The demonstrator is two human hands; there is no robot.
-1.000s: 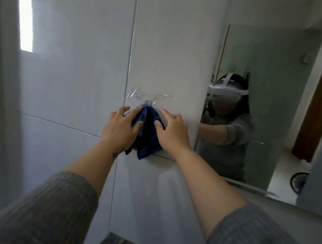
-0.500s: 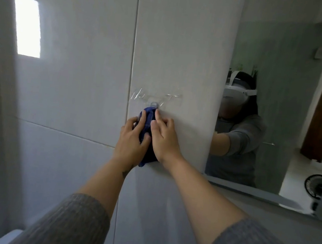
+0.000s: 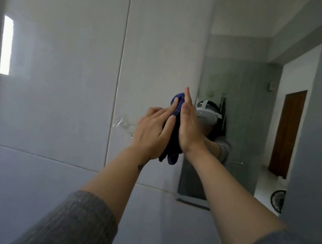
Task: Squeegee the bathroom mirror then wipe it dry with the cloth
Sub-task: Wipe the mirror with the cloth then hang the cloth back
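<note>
**Grey-white tiled bathroom wall**

Large glossy wall tiles [image 3: 60, 67] fill the view, split by thin grout lines — 1 bright window reflection [image 3: 6, 45] glows at left. A clear plastic wall hook [image 3: 124, 125] sticks beside the vertical joint.

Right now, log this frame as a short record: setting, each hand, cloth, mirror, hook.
setting: tiled bathroom wall, mirror at its right
left hand: pressed on the cloth's left side
right hand: flat against the cloth's right side
cloth: dark blue, bunched between both hands, in front of the wall
mirror: not touched by the cloth
hook: clear, on the tile, partly hidden by the left hand
</note>
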